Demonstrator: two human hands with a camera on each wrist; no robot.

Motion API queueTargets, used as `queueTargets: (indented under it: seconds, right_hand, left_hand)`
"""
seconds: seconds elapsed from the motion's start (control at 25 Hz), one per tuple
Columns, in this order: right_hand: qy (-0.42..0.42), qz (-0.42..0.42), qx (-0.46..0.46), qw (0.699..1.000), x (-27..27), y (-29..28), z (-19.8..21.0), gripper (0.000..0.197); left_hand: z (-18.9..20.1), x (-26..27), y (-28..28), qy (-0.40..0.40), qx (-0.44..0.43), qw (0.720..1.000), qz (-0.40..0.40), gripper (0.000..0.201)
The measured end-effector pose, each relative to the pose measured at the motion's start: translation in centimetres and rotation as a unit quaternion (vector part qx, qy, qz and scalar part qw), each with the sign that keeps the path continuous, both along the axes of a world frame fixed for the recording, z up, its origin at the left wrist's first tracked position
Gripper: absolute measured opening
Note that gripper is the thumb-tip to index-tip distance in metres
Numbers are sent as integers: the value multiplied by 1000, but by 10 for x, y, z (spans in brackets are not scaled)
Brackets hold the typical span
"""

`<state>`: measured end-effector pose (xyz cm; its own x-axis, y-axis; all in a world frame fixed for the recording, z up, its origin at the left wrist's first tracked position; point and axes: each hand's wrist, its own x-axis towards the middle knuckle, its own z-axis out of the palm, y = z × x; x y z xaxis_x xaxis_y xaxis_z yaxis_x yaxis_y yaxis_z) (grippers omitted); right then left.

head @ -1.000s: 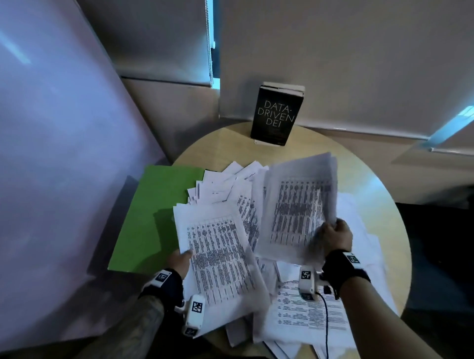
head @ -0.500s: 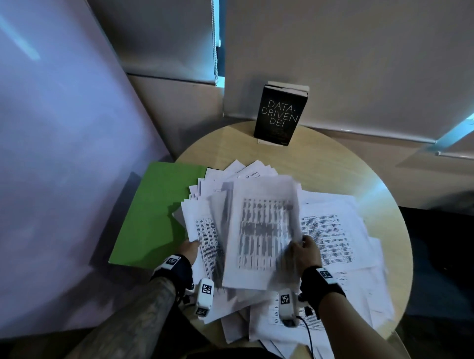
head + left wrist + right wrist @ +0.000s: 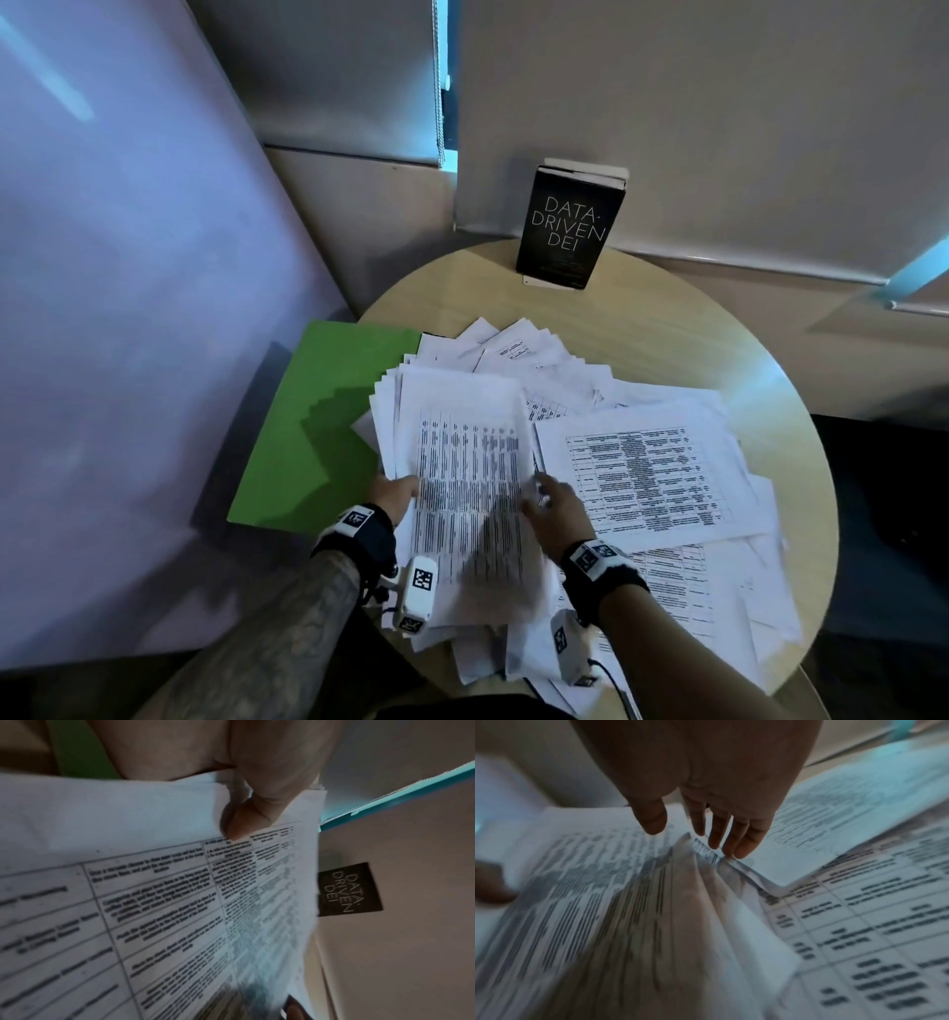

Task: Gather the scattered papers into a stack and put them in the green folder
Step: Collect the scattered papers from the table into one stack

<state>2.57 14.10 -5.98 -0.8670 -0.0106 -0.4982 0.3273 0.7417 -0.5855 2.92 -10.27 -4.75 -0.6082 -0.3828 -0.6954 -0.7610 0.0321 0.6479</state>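
Note:
A stack of printed sheets point(image 3: 464, 483) lies over the left middle of the round table, its top page full of dense columns. My left hand point(image 3: 395, 496) grips the stack's left edge, with the thumb point(image 3: 244, 817) pressed on top of the paper. My right hand point(image 3: 552, 506) hovers at the stack's right edge with fingers point(image 3: 721, 833) straight and holding nothing. The green folder point(image 3: 318, 431) lies flat to the left, partly under the stack. More loose papers point(image 3: 647, 473) spread over the table's right side.
A black book point(image 3: 570, 231) stands upright at the far edge of the round wooden table point(image 3: 667, 334), against the wall. A pale slanted panel rises on the left. Some sheets overhang the table's near edge.
My right hand carried a raised sheet leftward, laid it on the stack held by my left hand, and let it go. The fingers now stretch out over the paper.

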Motion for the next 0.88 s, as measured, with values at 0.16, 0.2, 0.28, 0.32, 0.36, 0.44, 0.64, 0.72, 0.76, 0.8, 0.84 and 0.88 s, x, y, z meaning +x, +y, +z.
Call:
queueTargets:
  seconds: [0.16,0.2,0.28,0.32,0.36,0.44,0.64,0.72,0.76,0.8,0.84,0.88]
  right_hand:
    - [23,-139,-224,964,-18,2,38,45]
    - [64,-150,-242,957,-23,-1,53,35]
    - [146,-156,-263,941,-30,-6,84,31]
    - [179,-151,-273,933,-31,-8,97,33]
    - [208,-150,-281,925,-31,-9,106,33]
    - [235,-153,-295,913,-25,-10,118,30]
    - [187,-167,-234,939,-8,-9,91,22]
    - [153,-170,-195,954,-6,-12,77,19]
    - [141,-175,-186,957,-7,-15,74,18]
    - [139,-178,-182,957,-7,-19,75,17]
    - [146,-181,-181,956,-9,-20,75,18]
    - [154,-181,-189,953,-11,-20,76,18]
  left_hand:
    - [48,-11,-11,89,45,994,-32,14]
    - [67,-14,-9,118,53,990,-55,16]
    - [94,-23,-6,174,45,981,-70,13]
    - [106,-26,-4,207,41,975,-63,11]
    - [112,-29,-2,230,38,971,-58,14]
    - [120,-27,4,258,40,964,-57,22]
    - [108,-8,21,220,3,972,-78,15]
    - [101,-4,28,198,-8,977,-80,14]
    - [97,-5,32,193,-8,979,-72,17]
    - [97,-6,35,183,-7,981,-59,20]
    - [97,-9,36,182,-2,982,-47,20]
    - [101,-11,37,180,-3,983,-36,17]
